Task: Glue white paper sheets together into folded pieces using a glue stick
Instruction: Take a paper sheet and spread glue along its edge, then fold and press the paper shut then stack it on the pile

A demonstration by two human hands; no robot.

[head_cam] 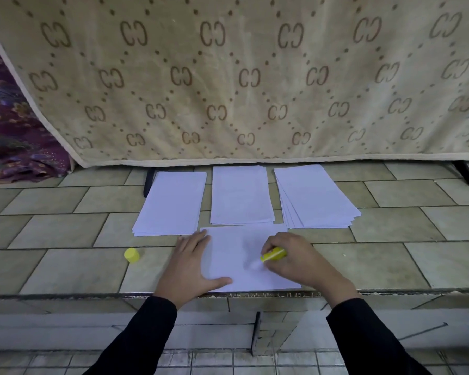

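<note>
You are mid-gluing: your left hand [191,266] lies flat, fingers spread, pinning the sheet [228,253] at its left edge; your right hand [295,262] curls round the glue stick [273,254], tip on the sheet's right half; next, I judge, comes folding, which needs aligned edges. The sheet's near edge sits at the lip of the ledge [255,294], so no room there; the cap [132,255] lies well left of the sheet; three paper stacks [240,193] lie just beyond it.

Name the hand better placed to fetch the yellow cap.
Left. The cap lies near the left hand, which rests flat on the sheet; the right hand, farther off, grips the glue stick.
</note>
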